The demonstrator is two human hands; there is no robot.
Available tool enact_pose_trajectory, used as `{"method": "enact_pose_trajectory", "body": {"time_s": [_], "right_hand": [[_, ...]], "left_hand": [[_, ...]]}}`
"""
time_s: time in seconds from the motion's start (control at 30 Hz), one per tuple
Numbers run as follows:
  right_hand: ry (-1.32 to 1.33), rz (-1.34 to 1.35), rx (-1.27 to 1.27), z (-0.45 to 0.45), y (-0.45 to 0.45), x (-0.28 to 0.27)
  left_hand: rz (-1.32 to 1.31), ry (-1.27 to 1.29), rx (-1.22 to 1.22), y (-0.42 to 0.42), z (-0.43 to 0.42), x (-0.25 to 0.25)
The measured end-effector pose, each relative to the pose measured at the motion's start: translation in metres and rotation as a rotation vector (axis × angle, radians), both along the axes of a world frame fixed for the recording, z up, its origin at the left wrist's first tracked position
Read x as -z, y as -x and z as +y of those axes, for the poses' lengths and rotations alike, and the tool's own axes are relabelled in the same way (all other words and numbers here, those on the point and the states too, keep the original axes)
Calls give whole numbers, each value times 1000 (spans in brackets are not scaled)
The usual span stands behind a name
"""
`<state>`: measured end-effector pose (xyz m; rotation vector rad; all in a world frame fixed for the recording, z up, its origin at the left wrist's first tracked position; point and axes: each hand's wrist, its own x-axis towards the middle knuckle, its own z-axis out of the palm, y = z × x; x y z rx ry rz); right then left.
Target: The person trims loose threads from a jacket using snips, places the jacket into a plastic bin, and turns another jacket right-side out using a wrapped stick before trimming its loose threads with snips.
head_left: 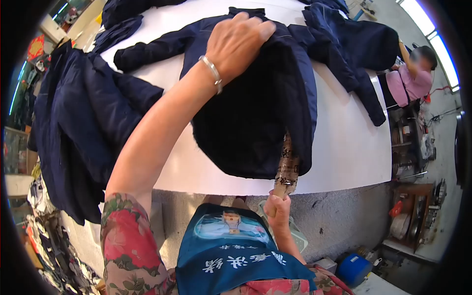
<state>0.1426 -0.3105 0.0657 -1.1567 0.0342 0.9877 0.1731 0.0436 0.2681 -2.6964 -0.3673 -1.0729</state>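
Note:
A dark navy jacket (250, 113) lies on the white table (351, 162), its collar at the far side and its black inner side showing below. My left hand (238, 42), with a bracelet at the wrist, is on the upper part of the jacket, its fingers curled over the dark cloth. Near the table's front edge, my right hand (278, 206) is closed around the lower end of a long flat stick (286, 172) wrapped in printed brown tape. The stick's far end is hidden inside the jacket.
More navy jackets lie at the left (78, 118) and the right (349, 44) of the table. A person in pink (410, 81) is beyond the table's right side. Metal shelves (410, 216) and a blue container (354, 269) stand at lower right.

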Motion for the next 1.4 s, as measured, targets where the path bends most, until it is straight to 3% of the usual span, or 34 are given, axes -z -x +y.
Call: {"method": "enact_pose_trajectory", "body": {"time_s": [0.1, 0.2, 0.3, 0.4, 0.53, 0.7, 0.73, 0.83, 0.87, 0.97, 1.0, 1.1, 1.13, 1.23, 1.4], "right_hand": [[-249, 232, -64, -15, 1, -26], [-667, 736, -123, -25, -24, -67], [-798, 790, -225, -9, -19, -70], [-528, 700, -265, 16, -28, -17], [-452, 785, -227, 9, -17, -46], [347, -82, -377, -21, 30, 115], [495, -276, -409, -19, 30, 118], [667, -370, -480, -19, 5, 110], [519, -294, -456, -8, 5, 77], [349, -159, -366, 5, 32, 97], [446, -172, -465, 12, 34, 99], [240, 138, -400, 26, 35, 40], [255, 122, -430, 23, 40, 32], [412, -121, -600, 0, 42, 80], [605, -333, -844, -13, 10, 68]], "left_hand": [[-2, -30, -26, 1, 2, 3], [-2, -65, -24, 10, -1, 13], [-31, -1, 69, 17, -8, 22], [-34, -71, 39, 12, 0, 30], [73, 41, 29, 18, -6, 45], [114, 65, 14, 25, -6, 41], [142, 69, 31, 22, -9, 42], [177, 103, 69, 19, -8, 44], [174, 117, 69, 20, -8, 44], [176, 133, 76, 17, -9, 51], [178, 134, 80, 17, -10, 54], [203, 154, 108, 17, -11, 65], [205, 165, 101, 20, -11, 66], [226, 168, 68, 27, -5, 66], [159, 172, -2, 27, 11, 55]]}}
